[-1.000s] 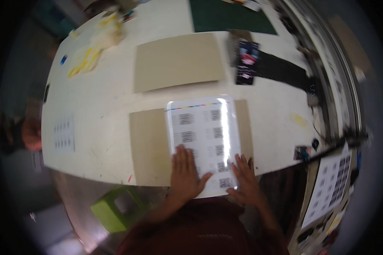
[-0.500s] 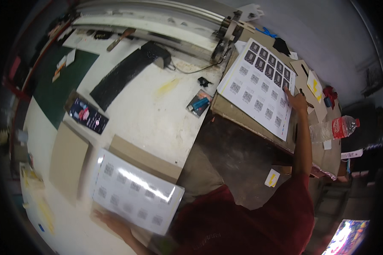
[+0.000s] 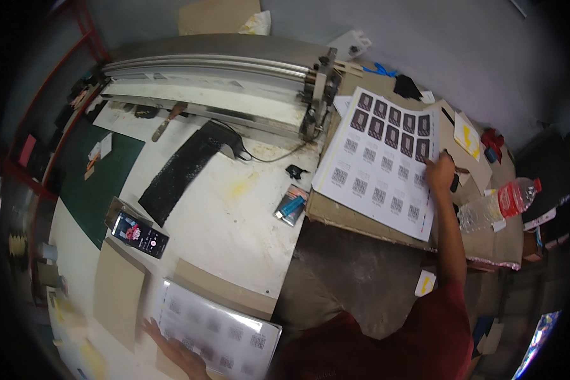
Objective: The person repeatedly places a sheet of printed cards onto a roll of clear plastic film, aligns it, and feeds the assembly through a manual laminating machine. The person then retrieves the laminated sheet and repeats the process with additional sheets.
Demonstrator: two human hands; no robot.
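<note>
My left hand [image 3: 176, 352] is open at the left edge of a glossy printed sheet [image 3: 216, 339] with rows of square codes. Its fingers are spread, and part of the palm overlaps the sheet. Beneath and beside that sheet lies brown board [image 3: 225, 288]. Over on the brown table to the right, my right hand [image 3: 441, 174] is closed at the right edge of a white printed sheet [image 3: 377, 168], thumb on top. Dark card pictures and square codes cover this sheet, whose near edge overhangs the table. The tucked fingers are partly hidden.
A long roller machine [image 3: 215, 88] spans the back. On the white table are a phone [image 3: 139, 235], a black strip [image 3: 187, 168], a scraper [image 3: 169, 121], a green mat [image 3: 107, 171] and a grey-brown board [image 3: 119, 291]. A plastic bottle [image 3: 499, 206] lies right of my arm.
The view has tilted up, showing more of the back wall and machine. My left hand has come up along the glossy sheet's left edge. My right hand stays at the other sheet's edge.
</note>
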